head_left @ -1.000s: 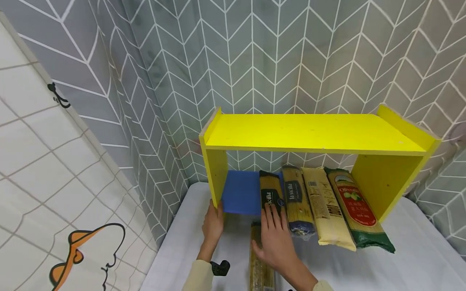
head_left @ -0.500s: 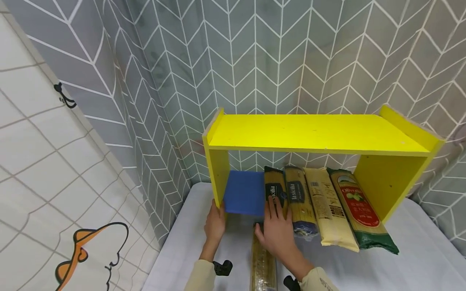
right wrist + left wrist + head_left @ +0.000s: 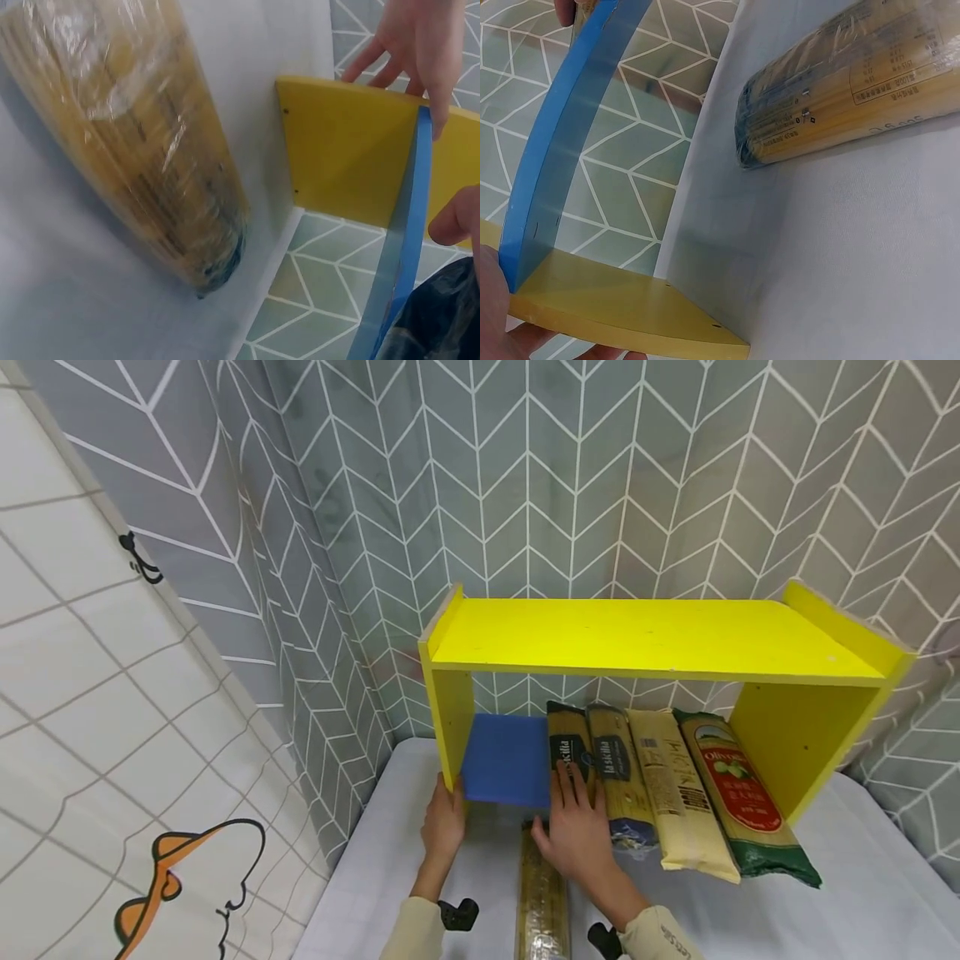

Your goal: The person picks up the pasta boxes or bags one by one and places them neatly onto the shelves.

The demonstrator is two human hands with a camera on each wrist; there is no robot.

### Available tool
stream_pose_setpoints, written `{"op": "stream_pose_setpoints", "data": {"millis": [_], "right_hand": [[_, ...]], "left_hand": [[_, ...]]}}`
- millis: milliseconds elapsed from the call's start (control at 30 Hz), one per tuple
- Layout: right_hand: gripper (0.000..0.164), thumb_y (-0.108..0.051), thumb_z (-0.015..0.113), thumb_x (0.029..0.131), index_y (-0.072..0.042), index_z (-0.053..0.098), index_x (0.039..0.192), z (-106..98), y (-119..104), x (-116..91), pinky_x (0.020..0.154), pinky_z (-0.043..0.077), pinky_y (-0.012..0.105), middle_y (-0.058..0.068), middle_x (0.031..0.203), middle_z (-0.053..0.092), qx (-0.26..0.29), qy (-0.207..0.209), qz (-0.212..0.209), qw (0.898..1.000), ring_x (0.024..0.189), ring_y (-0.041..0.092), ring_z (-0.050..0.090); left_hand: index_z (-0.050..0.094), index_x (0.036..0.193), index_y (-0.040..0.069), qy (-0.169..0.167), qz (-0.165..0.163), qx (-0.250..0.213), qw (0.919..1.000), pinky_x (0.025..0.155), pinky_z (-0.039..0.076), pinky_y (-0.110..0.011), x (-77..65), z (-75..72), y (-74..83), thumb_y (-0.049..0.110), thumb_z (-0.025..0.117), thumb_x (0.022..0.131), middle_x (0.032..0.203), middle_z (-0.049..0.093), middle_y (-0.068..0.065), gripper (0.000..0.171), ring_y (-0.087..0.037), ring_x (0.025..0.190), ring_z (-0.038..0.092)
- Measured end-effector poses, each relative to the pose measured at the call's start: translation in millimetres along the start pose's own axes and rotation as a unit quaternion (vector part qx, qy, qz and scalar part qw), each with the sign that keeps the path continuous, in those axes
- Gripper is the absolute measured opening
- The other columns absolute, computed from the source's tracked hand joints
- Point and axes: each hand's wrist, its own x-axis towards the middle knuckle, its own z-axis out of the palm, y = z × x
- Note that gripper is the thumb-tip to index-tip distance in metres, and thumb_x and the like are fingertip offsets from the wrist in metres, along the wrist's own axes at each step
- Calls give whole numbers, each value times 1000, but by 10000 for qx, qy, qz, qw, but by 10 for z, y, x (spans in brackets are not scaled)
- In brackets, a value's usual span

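Observation:
My left hand (image 3: 442, 822) grips the left side panel of a yellow shelf (image 3: 637, 631), thumb on the inner side near the blue board's edge and fingers on the outer side. The right hand (image 3: 577, 831) rests with fairly straight fingers on the front part of a spaghetti pack (image 3: 567, 727) with a dark label, its thumb spread to the left. That pack lies on the blue lower board (image 3: 506, 760). In the right wrist view the thumb (image 3: 454, 217) shows above the pack's dark end (image 3: 435, 319).
Right of that pack lie a similar spaghetti pack (image 3: 622, 777), a cream pack (image 3: 678, 793) and a green-and-red pack (image 3: 742, 785), all jutting past the board's front. Another spaghetti pack (image 3: 542, 902) lies on the white table (image 3: 480, 860) before the shelf. A patterned curtain (image 3: 570, 485) hangs behind.
My right hand and the spaghetti pack under it have shifted slightly right, away from the left panel. My left hand keeps its grip on the shelf. The head view has shifted a little.

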Motion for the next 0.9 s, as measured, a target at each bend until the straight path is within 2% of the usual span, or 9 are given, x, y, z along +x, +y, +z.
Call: {"op": "stream_pose_setpoints", "data": {"millis": [200, 333, 467, 600, 667, 733, 833, 900], "right_hand": [[72, -42, 73, 89, 3, 55, 142, -55, -26, -35, 109, 42, 62, 20, 151, 54, 172, -177, 28, 9997, 139, 39, 52], [63, -39, 71, 91, 1, 59, 138, -45, -27, -75, 107, 44, 61, 20, 147, 57, 216, 24, -161, 9996, 137, 40, 53], [44, -30, 73, 88, -4, 67, 123, -9, -19, -117, 105, 48, 57, 18, 138, 63, 337, 424, -687, 9962, 132, 40, 57], [29, -19, 80, 80, -11, 72, 106, 23, -20, -168, 102, 52, 46, 11, 125, 68, 550, 752, -1481, 9846, 125, 33, 61], [23, -14, 83, 77, -14, 73, 98, 28, -29, -202, 100, 54, 40, 7, 119, 70, 889, 836, -1989, 9724, 121, 28, 64], [21, -11, 86, 77, -17, 72, 92, 26, -46, -244, 98, 55, 33, 3, 114, 71, 1252, 814, -2577, 9546, 117, 22, 65], [19, -8, 85, 80, -19, 71, 87, 30, -80, -316, 95, 53, 24, -3, 108, 72, 1968, 544, -3526, 9132, 110, 14, 66], [19, -9, 83, 82, -22, 71, 87, 40, -102, -369, 92, 52, 19, -7, 104, 71, 2237, 225, -3957, 8904, 105, 9, 66]], "left_hand": [[53, 125, 11, 0, -18, 25, 10000, 54, 33, -36, 7, 1, -13, 41, 43, 110, 77, 51, -7, 36, -23, 65, 50], [54, 126, 10, 7, 13, 22, 10000, 54, 34, -37, 1, -12, -10, 40, 43, 110, 78, 53, -8, 36, -23, 65, 51], [54, 124, 10, 3, -19, 17, 10000, 54, 34, -36, 4, -2, -20, 39, 44, 110, 78, 54, -8, 34, -23, 65, 51], [54, 126, 11, 23, -65, 41, 10000, 55, 35, -37, 7, 6, -23, 39, 44, 110, 79, 55, -9, 34, -24, 67, 53], [54, 127, 10, 16, -46, 59, 10000, 55, 35, -37, 10, 10, -21, 40, 44, 110, 80, 56, -9, 36, -24, 68, 54], [54, 128, 10, 14, -40, 74, 10000, 56, 36, -38, 13, 16, -20, 40, 44, 110, 81, 57, -10, 37, -24, 68, 54], [54, 127, 10, 15, -71, 70, 9999, 56, 35, -37, 10, 18, -17, 40, 44, 110, 80, 56, -9, 36, -24, 68, 54], [54, 125, 11, 3, -84, 37, 10000, 56, 34, -37, 5, 12, -16, 40, 44, 109, 79, 55, -9, 35, -24, 67, 53]]}}
